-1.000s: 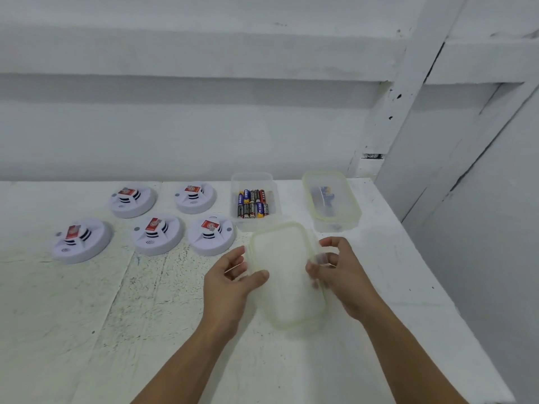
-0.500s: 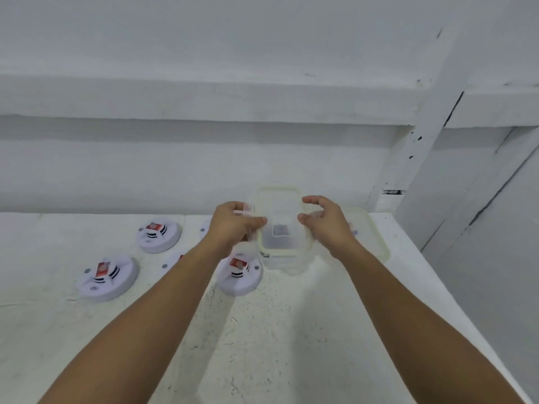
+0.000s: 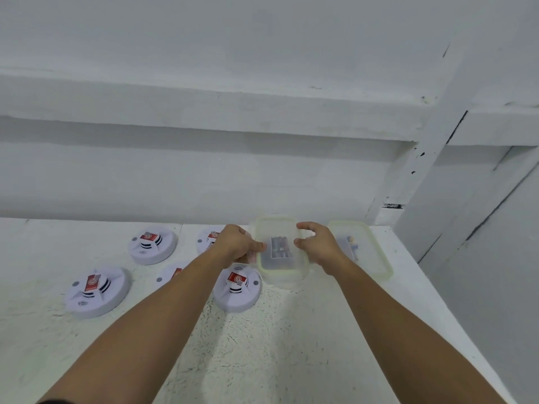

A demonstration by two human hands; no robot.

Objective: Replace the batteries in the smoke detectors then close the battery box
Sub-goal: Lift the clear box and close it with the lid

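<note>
Head-worn camera; looks forward, down; table (image 3: 262, 360) near.

A white painted wall (image 3: 204, 176) fills the upper half of the frame. A thick horizontal ledge (image 3: 204, 103) crosses it from the left edge toward the upper right, with a soft grey band of shadow beneath it. At the right a slanted white post (image 3: 434, 135) rises from the far corner, its paint chipped in dark specks. Right of the post stands a grey-white side panel (image 3: 495, 287) crossed by dark seams. A scuffed, speckled white table (image 3: 277, 345) takes the lower half. The light is even and diffuse.
</note>
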